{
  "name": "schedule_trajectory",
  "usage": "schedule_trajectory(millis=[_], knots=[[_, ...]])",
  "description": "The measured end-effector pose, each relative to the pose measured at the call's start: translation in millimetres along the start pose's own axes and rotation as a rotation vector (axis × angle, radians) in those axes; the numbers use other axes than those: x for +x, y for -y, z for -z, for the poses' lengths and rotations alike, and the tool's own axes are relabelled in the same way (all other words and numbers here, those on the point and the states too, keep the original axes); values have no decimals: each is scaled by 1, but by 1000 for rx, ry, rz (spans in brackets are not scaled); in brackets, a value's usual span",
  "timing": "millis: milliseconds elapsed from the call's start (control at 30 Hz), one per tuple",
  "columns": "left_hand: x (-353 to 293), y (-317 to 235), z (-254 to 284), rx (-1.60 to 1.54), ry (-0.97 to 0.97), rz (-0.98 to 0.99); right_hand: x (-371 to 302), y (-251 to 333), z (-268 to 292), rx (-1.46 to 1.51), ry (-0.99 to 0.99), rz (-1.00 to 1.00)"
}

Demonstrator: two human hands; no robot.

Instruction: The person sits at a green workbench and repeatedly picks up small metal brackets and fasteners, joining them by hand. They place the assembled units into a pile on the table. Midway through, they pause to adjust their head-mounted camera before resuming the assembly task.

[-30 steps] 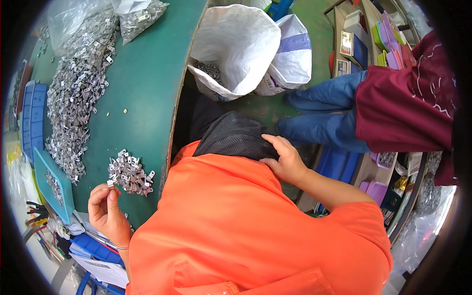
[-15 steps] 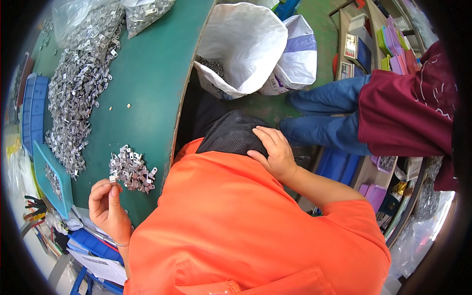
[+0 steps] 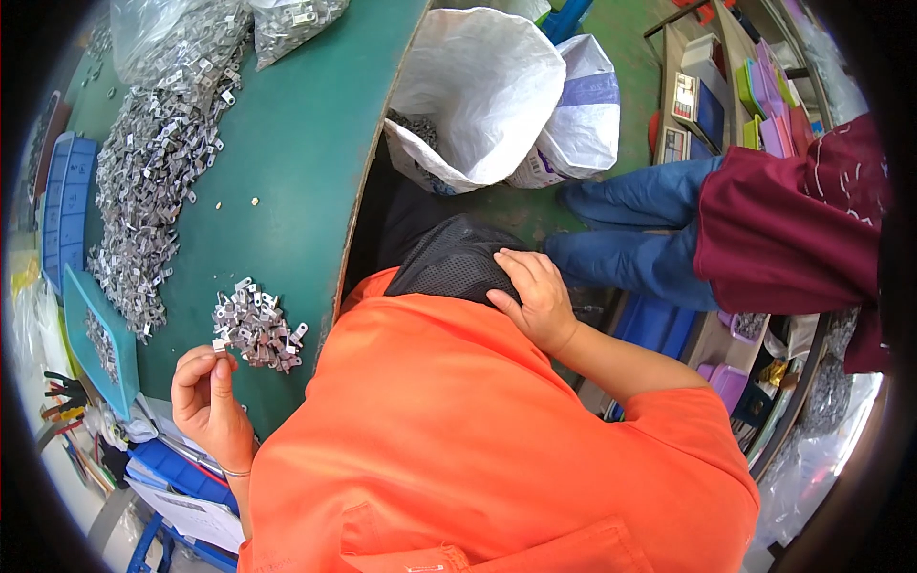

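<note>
Between thumb and fingertips, my left hand point(image 3: 212, 401) pinches a small metal clip point(image 3: 221, 346). That hand is at the lower left edge of a small heap of similar metal clips point(image 3: 256, 329) on the green table point(image 3: 287, 124). A much larger pile of metal clips point(image 3: 153, 172) stretches along the table's left side. My right hand point(image 3: 537, 298) lies with its fingers apart on black mesh cloth point(image 3: 454, 258) over my lap, holding nothing.
A teal tray point(image 3: 122, 382) holding clips and a blue bin point(image 3: 67, 205) stand at the left. Open white sacks point(image 3: 506, 76) are beyond the table edge. A person in a dark red top point(image 3: 774, 239) is at the right, before shelves with colored bins point(image 3: 761, 86).
The whole view has shifted very slightly. My left hand keeps its pinch on the clip, and my right hand stays on the mesh cloth.
</note>
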State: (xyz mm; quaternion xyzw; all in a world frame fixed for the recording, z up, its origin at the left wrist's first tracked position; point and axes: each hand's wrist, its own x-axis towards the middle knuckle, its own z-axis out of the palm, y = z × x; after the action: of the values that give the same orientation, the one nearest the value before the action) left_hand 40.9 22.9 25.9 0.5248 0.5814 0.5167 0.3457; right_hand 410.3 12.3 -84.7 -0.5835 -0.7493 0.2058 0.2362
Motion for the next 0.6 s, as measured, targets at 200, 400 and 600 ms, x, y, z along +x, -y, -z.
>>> schedule_trajectory(millis=[200,400,600], knots=[[-1,0,0,0,-6,11,1,1,2,-11,10,5],[1,2,0,-7,-12,23,-1,0,0,57,11,-27],[0,13,8,105,-110,94,-1,-28,29,390,130,-221]])
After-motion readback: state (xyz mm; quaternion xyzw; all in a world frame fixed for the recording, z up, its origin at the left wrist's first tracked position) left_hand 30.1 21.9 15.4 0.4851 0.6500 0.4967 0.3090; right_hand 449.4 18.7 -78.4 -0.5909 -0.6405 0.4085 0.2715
